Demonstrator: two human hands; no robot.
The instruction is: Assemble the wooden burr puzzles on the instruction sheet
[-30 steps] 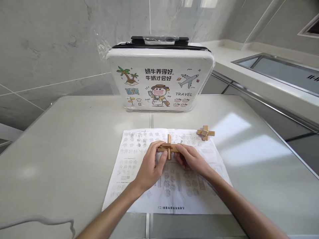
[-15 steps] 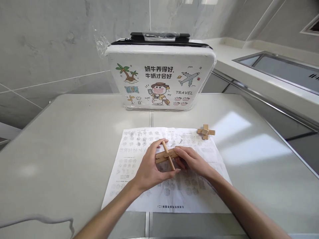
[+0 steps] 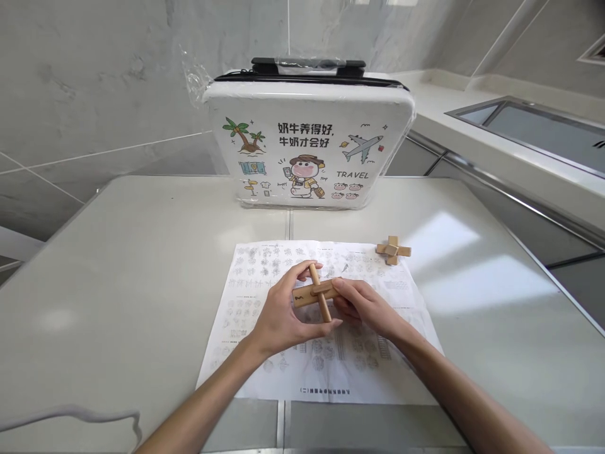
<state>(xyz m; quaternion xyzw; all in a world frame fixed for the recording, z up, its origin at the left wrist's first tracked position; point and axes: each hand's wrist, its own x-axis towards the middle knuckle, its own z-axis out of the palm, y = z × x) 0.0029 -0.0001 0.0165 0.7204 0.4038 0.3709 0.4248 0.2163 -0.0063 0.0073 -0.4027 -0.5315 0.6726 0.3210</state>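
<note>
While its flat bar [image 3: 302,297] is pinched by the right hand [image 3: 366,307], a wooden cross [image 3: 317,290] is held over a printed sheet [image 3: 265,388]. With the cross taken as the clock's centre, the left hand [image 3: 281,309] is placed at 8 o'clock and the right just past 3. The round rod [image 3: 325,309], tilted from 11 to 5 o'clock, is spanned by the left hand, the index finger being set at its upper end and the thumb at its lower. A dark mark is borne by the bar near its left end. Whether that end is touched by the left palm cannot be told. Some right fingers are hidden under the bar.

At 2 o'clock, a second cross [image 3: 392,250] of square wooden blocks is seen at the sheet's corner. At 6 o'clock, an upside-down line of print is shown. The sheet is laid on a pale surface [image 3: 118,271]. Toward 12 o'clock, a white suitcase [image 3: 309,148], wrapped in clear plastic, is stood upright, a cartoon cow being printed on its front.
</note>
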